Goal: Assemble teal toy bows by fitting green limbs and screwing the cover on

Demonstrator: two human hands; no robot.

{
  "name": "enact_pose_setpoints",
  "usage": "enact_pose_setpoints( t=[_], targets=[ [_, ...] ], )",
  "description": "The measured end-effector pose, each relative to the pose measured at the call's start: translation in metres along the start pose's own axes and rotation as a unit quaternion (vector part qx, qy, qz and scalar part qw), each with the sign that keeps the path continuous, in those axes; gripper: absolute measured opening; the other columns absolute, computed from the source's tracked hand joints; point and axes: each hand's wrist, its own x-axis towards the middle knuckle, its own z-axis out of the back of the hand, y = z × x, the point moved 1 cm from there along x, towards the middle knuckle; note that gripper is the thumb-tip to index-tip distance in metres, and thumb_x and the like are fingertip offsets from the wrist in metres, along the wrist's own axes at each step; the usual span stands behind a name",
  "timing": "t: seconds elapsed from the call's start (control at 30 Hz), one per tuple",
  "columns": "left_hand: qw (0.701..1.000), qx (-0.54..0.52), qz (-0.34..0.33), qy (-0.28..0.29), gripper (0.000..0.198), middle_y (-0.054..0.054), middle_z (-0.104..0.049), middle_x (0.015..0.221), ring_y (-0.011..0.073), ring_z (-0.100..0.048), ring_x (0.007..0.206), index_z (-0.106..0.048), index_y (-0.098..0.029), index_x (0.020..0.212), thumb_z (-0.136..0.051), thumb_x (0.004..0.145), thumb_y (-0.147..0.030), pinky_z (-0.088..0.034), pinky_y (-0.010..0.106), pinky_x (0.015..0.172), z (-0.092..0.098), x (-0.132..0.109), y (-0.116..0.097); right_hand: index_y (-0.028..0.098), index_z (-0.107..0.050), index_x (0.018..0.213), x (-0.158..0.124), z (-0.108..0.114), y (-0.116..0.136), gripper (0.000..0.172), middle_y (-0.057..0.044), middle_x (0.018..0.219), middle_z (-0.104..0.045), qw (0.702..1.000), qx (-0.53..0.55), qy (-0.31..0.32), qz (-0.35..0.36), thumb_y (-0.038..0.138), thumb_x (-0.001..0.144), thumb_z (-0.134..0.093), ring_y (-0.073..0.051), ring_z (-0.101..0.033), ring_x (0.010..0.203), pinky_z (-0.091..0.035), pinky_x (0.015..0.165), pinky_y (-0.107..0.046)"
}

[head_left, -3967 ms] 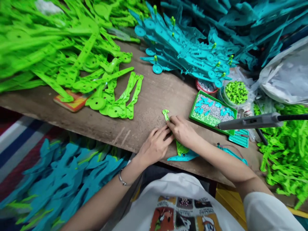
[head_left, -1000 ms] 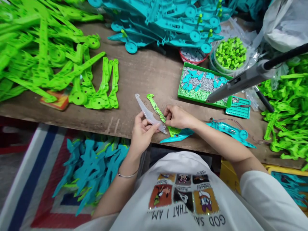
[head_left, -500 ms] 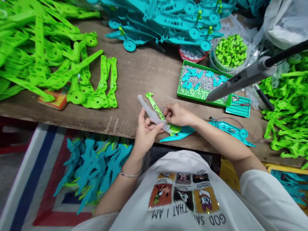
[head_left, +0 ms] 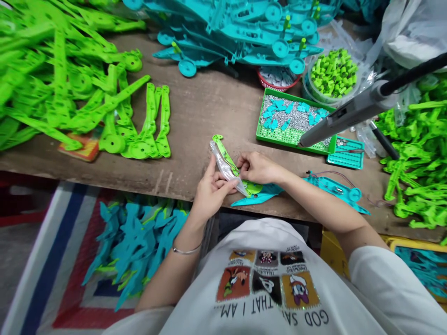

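Pinching a clear plastic strip (head_left: 226, 167) between thumb and fingers, the left hand (head_left: 208, 191) lays it slantwise over the slim green part (head_left: 220, 145), whose hooked tip shows just past the strip's upper end. We see the right hand (head_left: 256, 167) closed on the green part from the other side, fingertips bent down onto it. The part's round lower end rests on a teal shell (head_left: 260, 198) at the near edge of the wooden table (head_left: 209, 107). Strip and green part touch along most of their length; whether the strip is seated or only laid on, we cannot tell.

We judge the step in hand to be matching the clear strip to the green part. The next move, as we read it, calls for lining up both ends and pressing evenly, with the right hand steadying the stack so nothing slips off the table edge.

Further out, a second teal shell (head_left: 335, 188) with thin wires lies to the right, near a small teal tray (head_left: 345, 157). Behind sits a green tray (head_left: 275, 136) of small metal pieces, with a grey powered driver (head_left: 345, 115) hanging over it. Green pegs (head_left: 333, 72) in a tub, a stack of teal parts (head_left: 237, 32) and a heap of green parts (head_left: 63, 79) line the back.
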Motion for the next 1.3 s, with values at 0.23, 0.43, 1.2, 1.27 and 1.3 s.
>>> enact_pose_setpoints(
  t=[0.23,0.43,1.2,1.27,1.3],
  targets=[
    [0.996,0.089,-0.01,0.015,0.12,-0.005,-0.064,0.083,0.0124,-0.069,0.07,-0.009,-0.029,0.167,-0.086,0.076,-0.037,-0.062,0.029,0.074,0.009,0.002,-0.003,0.014,-0.071,0.104,0.002,0.0,-0.002,0.029,-0.001,0.084,-0.076,1.0,0.01,0.009,0.002,0.013,0.074,-0.071,-0.01,-0.064,0.071,-0.04,0.063,-0.019],
    [0.939,0.332,-0.093,-0.008,0.099,-0.002,-0.068,0.083,0.0146,-0.063,0.065,-0.033,-0.02,0.162,-0.081,0.081,-0.048,-0.057,0.03,0.073,0.016,0.001,-0.015,0.014,-0.075,0.105,0.005,-0.001,-0.009,0.028,-0.001,0.082,-0.076,0.999,0.021,0.014,0.027,0.012,0.08,-0.063,-0.011,-0.063,0.071,-0.042,0.065,-0.02],
    [0.948,0.222,-0.202,-0.103,0.093,0.012,-0.049,0.148,0.0197,-0.065,0.11,-0.042,-0.03,0.155,-0.088,0.075,-0.039,-0.062,0.036,0.093,0.001,-0.005,0.011,0.013,-0.07,0.1,0.01,-0.008,-0.021,0.023,-0.002,0.085,-0.076,0.995,0.103,0.019,0.005,0.013,0.076,-0.071,-0.01,-0.065,0.07,-0.045,0.064,-0.018],
    [0.95,0.209,-0.209,-0.101,0.092,0.013,-0.05,0.149,0.0201,-0.065,0.111,-0.042,-0.029,0.155,-0.088,0.076,-0.038,-0.061,0.036,0.093,-0.001,-0.005,0.014,0.013,-0.069,0.104,0.012,-0.01,-0.023,0.028,-0.002,0.086,-0.077,0.993,0.12,0.017,0.005,0.012,0.076,-0.073,-0.01,-0.067,0.072,-0.046,0.064,-0.018],
    [0.95,0.206,-0.211,-0.099,0.093,0.013,-0.051,0.149,0.0203,-0.065,0.111,-0.041,-0.029,0.156,-0.088,0.076,-0.038,-0.061,0.037,0.093,-0.001,-0.005,0.014,0.013,-0.068,0.108,0.013,-0.011,-0.024,0.033,-0.002,0.086,-0.077,0.992,0.125,0.018,0.005,0.012,0.076,-0.073,-0.01,-0.067,0.073,-0.046,0.064,-0.018]
  ],
)
